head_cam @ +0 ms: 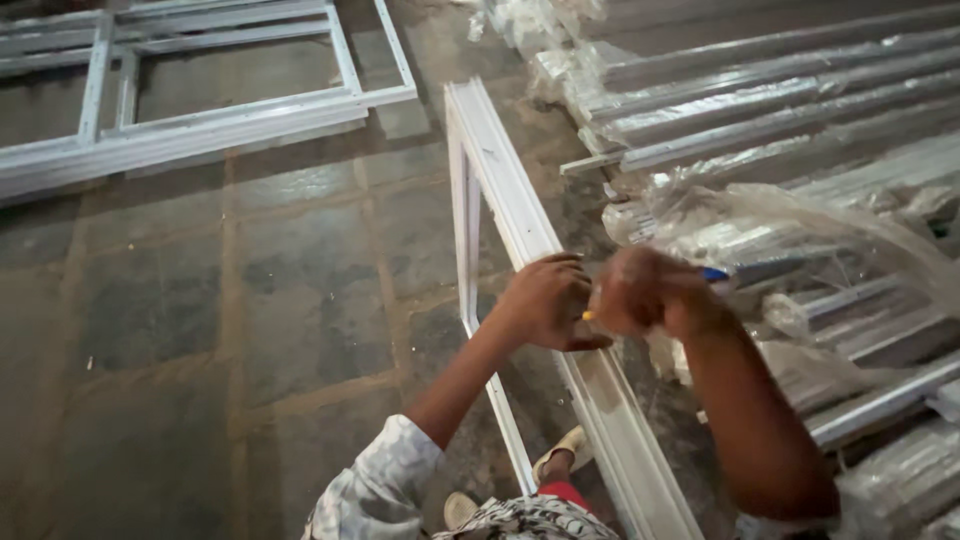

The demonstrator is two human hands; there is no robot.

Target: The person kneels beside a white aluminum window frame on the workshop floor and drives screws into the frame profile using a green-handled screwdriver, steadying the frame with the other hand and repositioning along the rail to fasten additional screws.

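- We stood over a white frame (520, 230) held on edge on the stone floor (200, 300), right of centre in the picture.
- Its top rail ran as the long axis from the upper middle of the picture down to the lower right edge, the far end pointing away from us; a second thin rail of the same frame dropped beside it toward our feet.
- Our left hand (545, 302) was curled over the top rail, fingers wrapped on it, gripping the frame.
- Our right hand (640, 292) was clenched just beside the left, above the rail; it was blurred, and a small yellow bit (587, 315) showed between the hands and something blue (714, 273) behind the knuckles, but we could not tell what it gripped.
- Wrapped bars (780, 110) lay stacked in the right of the picture, near the frame; another frame (200, 120) lay flat in the upper left.
- Risk, as we judged it: the frame stood on a narrow edge and one hand steadied it, so a slack grip could let it tip toward the bars or slide on the floor.
- With both hands so close, a slip of whatever the right hand held could catch the left fingers.
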